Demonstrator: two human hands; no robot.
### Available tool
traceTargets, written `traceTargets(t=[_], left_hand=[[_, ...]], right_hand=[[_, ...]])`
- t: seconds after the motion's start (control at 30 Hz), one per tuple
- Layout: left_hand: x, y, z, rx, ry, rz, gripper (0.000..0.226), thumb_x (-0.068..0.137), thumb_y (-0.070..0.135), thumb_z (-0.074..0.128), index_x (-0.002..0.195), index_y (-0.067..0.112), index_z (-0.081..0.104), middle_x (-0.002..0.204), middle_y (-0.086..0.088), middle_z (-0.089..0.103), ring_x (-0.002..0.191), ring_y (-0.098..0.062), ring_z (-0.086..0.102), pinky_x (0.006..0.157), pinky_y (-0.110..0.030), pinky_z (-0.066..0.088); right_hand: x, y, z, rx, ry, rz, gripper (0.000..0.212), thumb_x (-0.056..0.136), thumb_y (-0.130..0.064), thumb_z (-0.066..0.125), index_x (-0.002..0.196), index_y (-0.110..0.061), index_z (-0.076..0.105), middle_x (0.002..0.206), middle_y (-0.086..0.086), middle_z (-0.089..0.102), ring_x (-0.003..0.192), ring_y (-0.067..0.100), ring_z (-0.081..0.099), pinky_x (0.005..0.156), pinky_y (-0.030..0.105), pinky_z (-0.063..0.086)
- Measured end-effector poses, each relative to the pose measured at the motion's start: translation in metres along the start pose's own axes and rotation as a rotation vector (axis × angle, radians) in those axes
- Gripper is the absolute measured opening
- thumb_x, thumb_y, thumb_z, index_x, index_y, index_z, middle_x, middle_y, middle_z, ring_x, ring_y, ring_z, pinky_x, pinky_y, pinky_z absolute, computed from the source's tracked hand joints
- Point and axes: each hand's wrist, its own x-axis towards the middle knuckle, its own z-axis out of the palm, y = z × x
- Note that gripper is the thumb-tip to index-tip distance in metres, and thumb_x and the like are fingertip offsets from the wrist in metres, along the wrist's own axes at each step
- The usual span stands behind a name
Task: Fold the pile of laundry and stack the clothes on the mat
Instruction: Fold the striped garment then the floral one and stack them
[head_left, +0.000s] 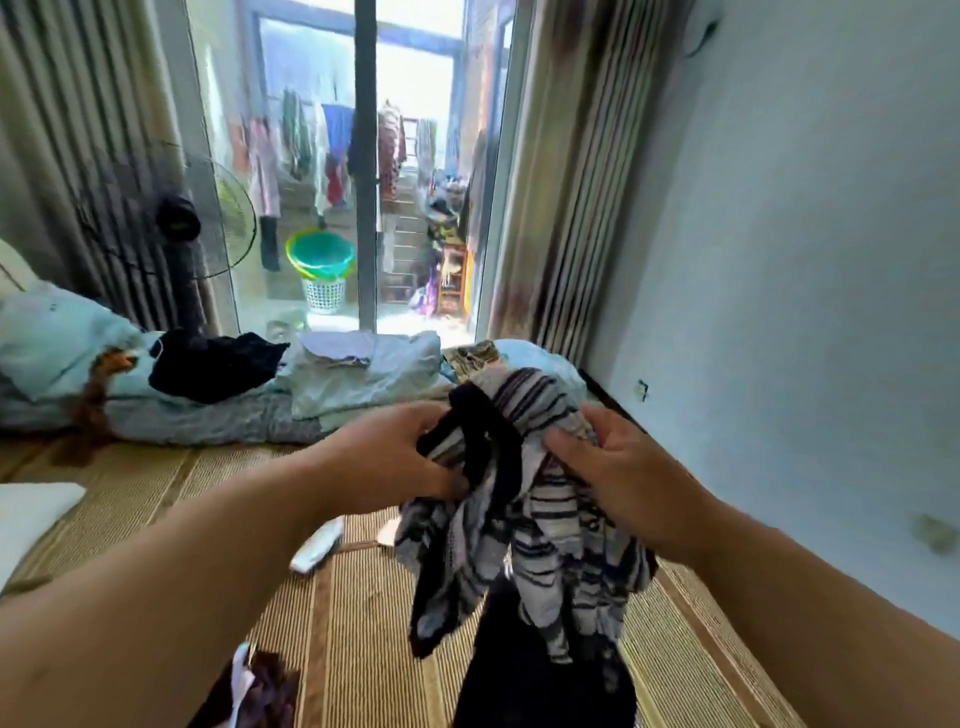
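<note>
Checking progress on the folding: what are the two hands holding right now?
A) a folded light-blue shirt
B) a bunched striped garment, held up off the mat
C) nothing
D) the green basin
B: the left hand and the right hand both grip the bunched striped garment, which hangs crumpled above the woven mat.

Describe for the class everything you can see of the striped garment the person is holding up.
The striped garment is soft, thin-looking fabric with dark navy and white or pale grey horizontal stripes, plus a solid dark band near the top. It is bunched and unfolded, hanging in crumpled folds above the woven mat. The left hand grips its upper left part; the right hand grips the upper right. Its lower end overlaps dark cloth below.
</note>
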Motion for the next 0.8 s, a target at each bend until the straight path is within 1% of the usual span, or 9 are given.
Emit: traceTargets(t=[0.1, 0.2, 0.27, 0.33, 0.43, 0.57, 0.63, 0.73, 0.8], left_hand=[[-0.020, 0.021, -0.025, -0.079, 0.125, -0.077, 0.007, 0.080, 0.017, 0.073, 0.079, 0.024, 0.072, 0.068, 0.001, 0.066, 0.066, -0.018, 0.059, 0.068, -0.029, 0.044], [-0.032, 0.055, -0.067, -0.052, 0.349, -0.022, 0.003, 0.083, 0.022, 0.070, 0.084, 0.019, 0.071, 0.076, -0.003, 0.068, 0.072, -0.020, 0.059, 0.066, -0.030, 0.042], [-0.038, 0.088, -0.095, 0.015, 0.483, 0.056, 0.007, 0.084, 0.023, 0.069, 0.089, 0.019, 0.070, 0.077, -0.001, 0.067, 0.072, -0.017, 0.058, 0.063, -0.026, 0.042], [-0.040, 0.121, -0.112, 0.068, 0.542, 0.136, 0.005, 0.086, 0.027, 0.068, 0.089, 0.023, 0.066, 0.074, 0.006, 0.061, 0.066, -0.009, 0.053, 0.057, -0.022, 0.039], [-0.044, 0.169, -0.122, 0.274, 0.507, 0.251, 0.007, 0.086, 0.028, 0.067, 0.088, 0.029, 0.061, 0.079, 0.008, 0.058, 0.072, -0.011, 0.053, 0.057, -0.025, 0.036], [-0.047, 0.193, -0.118, 0.770, 0.388, 0.418, 0.016, 0.086, 0.021, 0.058, 0.098, 0.029, 0.066, 0.087, 0.010, 0.059, 0.085, -0.012, 0.053, 0.068, -0.023, 0.032], [-0.049, 0.190, -0.120, 0.820, 0.396, 0.437, 0.022, 0.085, 0.026, 0.062, 0.107, 0.027, 0.065, 0.094, 0.009, 0.063, 0.089, -0.012, 0.053, 0.071, -0.024, 0.034], [-0.056, 0.178, -0.129, 0.629, 0.401, 0.377, 0.039, 0.078, 0.035, 0.073, 0.114, 0.025, 0.061, 0.094, 0.011, 0.060, 0.088, -0.010, 0.052, 0.066, -0.021, 0.034], [-0.058, 0.166, -0.134, 0.613, 0.365, 0.346, 0.024, 0.083, 0.030, 0.067, 0.103, 0.017, 0.063, 0.088, 0.007, 0.061, 0.082, -0.009, 0.051, 0.056, -0.014, 0.032]], right_hand=[[-0.005, -0.053, -0.024, -0.032, 0.042, -0.005, 0.023, 0.099, -0.031, 0.051, 0.087, -0.030, 0.071, 0.085, -0.005, 0.075, 0.078, 0.011, 0.072, 0.069, 0.024, 0.056], [-0.007, -0.091, -0.042, -0.004, -0.013, 0.017, 0.021, 0.092, -0.021, 0.058, 0.081, -0.031, 0.073, 0.081, 0.002, 0.073, 0.071, 0.017, 0.071, 0.062, 0.024, 0.056], [-0.009, -0.114, -0.047, -0.036, 0.004, -0.013, 0.011, 0.084, -0.039, 0.065, 0.082, -0.030, 0.072, 0.079, 0.003, 0.073, 0.071, 0.019, 0.071, 0.062, 0.027, 0.056], [-0.013, -0.132, -0.047, -0.066, 0.016, -0.063, 0.025, 0.074, -0.060, 0.069, 0.081, -0.036, 0.071, 0.079, -0.003, 0.074, 0.071, 0.015, 0.072, 0.059, 0.023, 0.054], [-0.016, -0.157, -0.041, 0.008, -0.017, -0.098, 0.039, 0.062, -0.071, 0.068, 0.086, -0.040, 0.070, 0.088, -0.009, 0.074, 0.081, 0.009, 0.072, 0.064, 0.020, 0.055], [-0.017, -0.196, -0.038, -0.060, -0.018, -0.091, 0.019, 0.081, -0.023, 0.075, 0.094, -0.011, 0.069, 0.071, -0.004, 0.071, 0.060, 0.002, 0.067, 0.049, 0.010, 0.047], [-0.018, -0.210, -0.038, -0.165, 0.066, -0.080, 0.007, 0.082, -0.010, 0.073, 0.082, -0.003, 0.070, 0.066, 0.003, 0.069, 0.056, 0.008, 0.065, 0.055, 0.018, 0.050], [-0.013, -0.223, -0.034, -0.307, 0.260, -0.104, 0.014, 0.087, -0.019, 0.067, 0.073, -0.018, 0.067, 0.080, 0.008, 0.071, 0.080, 0.023, 0.068, 0.074, 0.036, 0.052], [-0.008, -0.231, -0.030, -0.267, 0.325, -0.119, 0.016, 0.091, -0.023, 0.060, 0.074, -0.022, 0.061, 0.090, 0.010, 0.069, 0.090, 0.029, 0.065, 0.085, 0.046, 0.051]])
